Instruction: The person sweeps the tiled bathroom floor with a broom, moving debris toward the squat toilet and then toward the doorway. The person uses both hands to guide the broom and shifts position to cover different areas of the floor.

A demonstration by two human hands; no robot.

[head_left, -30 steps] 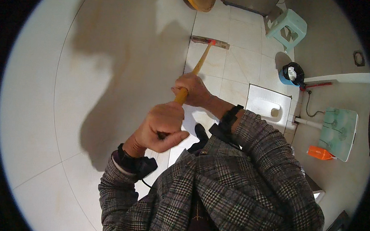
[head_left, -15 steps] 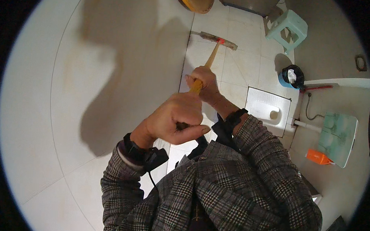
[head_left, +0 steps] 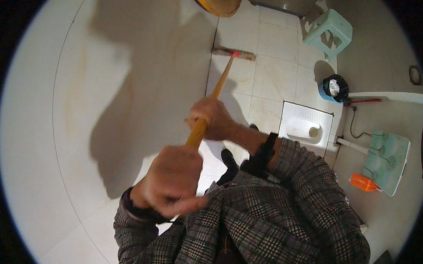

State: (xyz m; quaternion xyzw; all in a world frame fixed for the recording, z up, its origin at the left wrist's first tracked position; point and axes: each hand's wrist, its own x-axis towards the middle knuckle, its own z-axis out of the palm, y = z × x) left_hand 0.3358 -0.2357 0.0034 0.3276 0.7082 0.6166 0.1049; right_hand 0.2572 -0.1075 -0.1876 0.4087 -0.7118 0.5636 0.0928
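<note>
A long-handled floor tool has a yellow-brown wooden handle (head_left: pixel 221 82), a red socket and a wide, thin grey-brown head (head_left: pixel 246 55). Its head lies across the pale floor tiles by the foot of the wall; I cannot tell whether it is a brush or a squeegee. My left hand (head_left: pixel 170 179), slightly blurred, is closed round the handle's upper end, close to my body. Farther down, my right hand (head_left: pixel 214 119) wraps round the same handle. The shaft slants away from me, up and to the right.
A white squat toilet (head_left: pixel 306 128) is set in the floor to the right. Beyond it stand a blue bin (head_left: pixel 325 92) with a black bag and a pale green stool (head_left: pixel 330 31). At far left rises a pale wall (head_left: pixel 39 126). My dark shoe (head_left: pixel 229 161) shows below.
Both hands have drawn back toward my body and left, pulling the handle with them. The tool's head has shifted left and slightly nearer, up against the wall's foot.
</note>
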